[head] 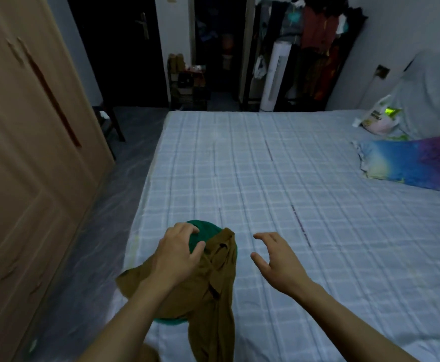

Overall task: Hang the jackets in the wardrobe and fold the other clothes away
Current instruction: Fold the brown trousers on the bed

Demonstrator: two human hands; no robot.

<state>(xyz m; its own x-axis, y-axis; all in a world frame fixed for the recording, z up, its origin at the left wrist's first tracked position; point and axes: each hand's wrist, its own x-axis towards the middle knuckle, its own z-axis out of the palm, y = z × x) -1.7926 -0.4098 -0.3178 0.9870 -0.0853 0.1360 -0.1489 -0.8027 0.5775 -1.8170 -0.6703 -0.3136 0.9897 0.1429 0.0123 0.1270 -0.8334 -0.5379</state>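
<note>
Left hand pressing down on bunched clothes, right hand spread in the air at the near corner of the bed.

The left hand's curled fingers grip the rounded green knitted garment, with the olive-brown cloth garment draped over and beside it and trailing off the near edge of the pale blue checked bed sheet. The right hand hovers just beside the pile, fingers apart and bent, holding nothing. The tall light-wood wardrobe stands to the left, its doors closed. At the far right of the bed a white plastic bag sits bulging, its contents unclear, near a rainbow-dyed pillow. Hanging clothes fill a dark open rack against the far wall.
</note>
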